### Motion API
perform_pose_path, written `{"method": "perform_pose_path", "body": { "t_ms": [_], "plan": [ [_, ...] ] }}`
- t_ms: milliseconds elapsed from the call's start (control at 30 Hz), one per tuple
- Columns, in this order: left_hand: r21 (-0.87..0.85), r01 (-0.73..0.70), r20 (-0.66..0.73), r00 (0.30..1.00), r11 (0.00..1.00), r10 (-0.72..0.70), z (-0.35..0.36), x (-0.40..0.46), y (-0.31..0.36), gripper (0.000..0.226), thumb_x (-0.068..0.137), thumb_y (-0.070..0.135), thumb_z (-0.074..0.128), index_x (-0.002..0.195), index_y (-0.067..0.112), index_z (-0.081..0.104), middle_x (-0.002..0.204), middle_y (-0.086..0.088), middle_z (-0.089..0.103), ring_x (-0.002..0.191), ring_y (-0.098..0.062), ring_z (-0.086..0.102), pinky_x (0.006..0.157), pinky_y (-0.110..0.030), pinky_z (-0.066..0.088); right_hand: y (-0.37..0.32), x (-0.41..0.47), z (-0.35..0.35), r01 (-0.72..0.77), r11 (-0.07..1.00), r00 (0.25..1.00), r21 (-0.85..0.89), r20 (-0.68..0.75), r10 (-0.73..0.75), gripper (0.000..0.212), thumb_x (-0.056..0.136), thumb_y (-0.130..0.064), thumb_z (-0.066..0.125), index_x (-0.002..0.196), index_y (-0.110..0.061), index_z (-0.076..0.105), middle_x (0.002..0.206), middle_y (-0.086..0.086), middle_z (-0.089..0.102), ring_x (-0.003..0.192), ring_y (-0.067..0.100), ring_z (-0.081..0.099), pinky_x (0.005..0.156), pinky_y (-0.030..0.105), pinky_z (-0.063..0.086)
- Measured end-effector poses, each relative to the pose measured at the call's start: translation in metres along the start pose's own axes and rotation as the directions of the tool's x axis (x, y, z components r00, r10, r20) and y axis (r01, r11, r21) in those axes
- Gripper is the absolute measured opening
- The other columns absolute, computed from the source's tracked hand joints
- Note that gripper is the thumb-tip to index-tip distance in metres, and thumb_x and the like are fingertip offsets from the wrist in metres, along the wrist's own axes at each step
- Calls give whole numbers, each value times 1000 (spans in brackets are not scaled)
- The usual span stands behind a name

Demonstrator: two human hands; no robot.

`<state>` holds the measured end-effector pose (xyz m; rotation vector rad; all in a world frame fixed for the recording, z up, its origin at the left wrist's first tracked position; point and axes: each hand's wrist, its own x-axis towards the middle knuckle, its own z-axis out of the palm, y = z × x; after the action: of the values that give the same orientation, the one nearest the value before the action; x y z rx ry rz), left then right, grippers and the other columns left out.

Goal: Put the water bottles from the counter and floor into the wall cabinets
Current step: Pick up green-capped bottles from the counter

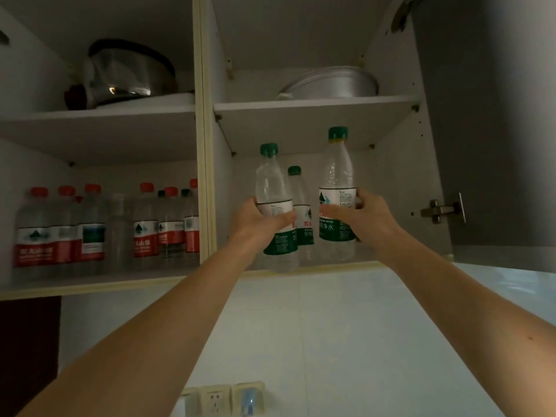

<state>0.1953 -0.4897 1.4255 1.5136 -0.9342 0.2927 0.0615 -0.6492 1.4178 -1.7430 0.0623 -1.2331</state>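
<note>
Several clear plastic water bottles with red caps and red labels (90, 227) stand packed together on the lower shelf of the left wall cabinet compartment (99, 281), with a dark-rimmed metal pot lid (132, 70) on the shelf above them. Right of the cream divider, the left hand (255, 221) grips a clear green-capped, green-labelled water bottle (275, 206) around its label band, the thumb across the front, its base hanging at the front edge of the right compartment's lower shelf (331, 267). Just behind and between the two held bottles, a third green-capped bottle (301, 206) already stands deeper on that shelf. The right hand (370, 215) clasps a taller-looking green-capped bottle (337, 194) at the label, fingers wrapped round the far side. On the shelf above sits a shallow grey metal basin (334, 84), and the grey cabinet door (496, 130) stands open at far right

Both bottles look full, so they should feel fairly heavy and firm, though the thin plastic will dent under a hard squeeze. The label band is the sensible hold: it gives more friction than the smooth wall. Both forearms reach up and forward, nearly straight, wrists level with the shelf
</note>
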Motion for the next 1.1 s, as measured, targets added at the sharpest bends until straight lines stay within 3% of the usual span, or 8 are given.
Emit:
{"method": "perform_pose_path", "body": {
  "t_ms": [100, 233, 467, 533, 633, 733, 900, 1100],
  "plan": [
    [44, 17, 21, 1000, 999, -18, 14, 16, -6, 56, 76, 34, 85, 123, 19, 58, 114, 2, 67, 96, -16, 65, 78, -32, 55, 14, 15, -11, -33, 999, 999, -6, -1, 33, 31, 77, -28, 85, 95, -34, 61, 84, -15, 69, 60, -9, 67, 43, 10, 47],
    [109, 21, 63, 998, 994, -28, 25, 30, -12, 57, 80, 33, 82, 126, 16, 53, 118, -5, 66, 103, -22, 66, 92, -46, 56, 30, 29, -16, -40, 998, 999, -39, 25, 41, 32, 76, -24, 86, 93, -33, 61, 88, -10, 69, 61, -6, 68, 45, 11, 48],
    [389, -107, 20, 994, 915, 107, 38, 37, -27, 71, 79, 47, 79, 133, 13, 45, 127, -9, 58, 110, -27, 62, 89, -47, 57, 51, 43, -14, -26, 993, 997, -115, 73, 34, 33, 82, -34, 80, 105, -35, 57, 95, -13, 65, 77, 2, 65, 46, 7, 45],
    [448, -173, 47, 984, 877, 170, 36, 34, -34, 86, 74, 45, 84, 139, 17, 35, 130, -7, 55, 113, -27, 61, 90, -47, 57, 57, 45, -18, -26, 988, 994, -152, 100, 42, 43, 81, -33, 81, 115, -33, 55, 99, -14, 63, 85, 0, 62, 51, 10, 47],
    [446, -269, 130, 963, 854, 235, 31, 26, -45, 119, 68, 36, 90, 150, 40, 4, 138, -4, 50, 115, -22, 60, 93, -48, 56, 67, 48, -27, -61, 983, 983, -176, 158, 89, 54, 78, -27, 84, 124, -27, 55, 110, -9, 65, 96, 4, 63, 70, 18, 49],
    [455, -307, 166, 952, 836, 259, 31, 27, -53, 130, 71, 37, 88, 147, 52, -15, 146, -2, 48, 116, -12, 57, 92, -32, 49, 73, 51, -33, -111, 982, 964, -156, 221, 144, 48, 77, -26, 85, 114, -33, 56, 108, -12, 67, 96, 3, 65, 68, 18, 49],
    [554, -266, 148, 964, 789, 222, 47, 37, -55, 134, 74, 38, 86, 153, 38, -22, 150, -7, 42, 124, -22, 56, 97, -39, 49, 83, 62, -30, -107, 982, 967, -159, 211, 140, 41, 78, -21, 84, 103, -36, 56, 95, -17, 66, 82, -6, 64, 56, 8, 47],
    [600, -223, 164, 974, 769, 155, 75, 49, -55, 131, 79, 35, 82, 153, 31, -26, 156, -16, 33, 133, -30, 50, 108, -53, 45, 97, 75, -19, -78, 977, 978, -196, 177, 113, 39, 81, -19, 82, 97, -41, 53, 92, -20, 61, 84, -7, 58, 62, 15, 43]
  ]
}}
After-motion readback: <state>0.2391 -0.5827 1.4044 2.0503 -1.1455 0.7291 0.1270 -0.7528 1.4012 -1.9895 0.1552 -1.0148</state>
